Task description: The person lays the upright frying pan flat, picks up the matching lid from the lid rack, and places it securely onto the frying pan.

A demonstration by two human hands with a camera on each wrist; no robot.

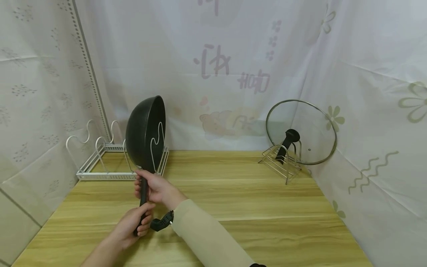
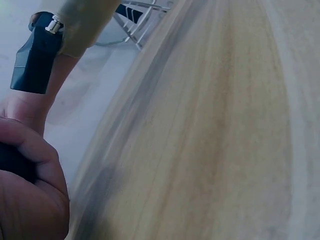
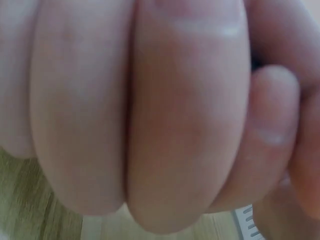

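A black frying pan (image 1: 138, 129) stands on its side in the right part of a white wire rack (image 1: 110, 176), its bowl between two wire loops and its handle (image 1: 144, 191) pointing toward me. Near the bowl, my right hand (image 1: 159, 188) grips the handle from the right. My left hand (image 1: 131, 224) holds the handle's lower end, fingers wrapped round it. In the left wrist view, that hand (image 2: 32, 190) curls round the black handle, with the right forearm beyond. The right hand's curled fingers (image 3: 175, 120) fill the right wrist view and mostly hide the handle.
At the back right, a glass lid (image 1: 313, 133) with a black knob (image 1: 292, 135) leans in a small wire stand (image 1: 287, 174). Patterned white curtains (image 1: 213, 89) bound the wooden table (image 1: 233, 207) at the back and sides. More wire loops stand on the rack's left.
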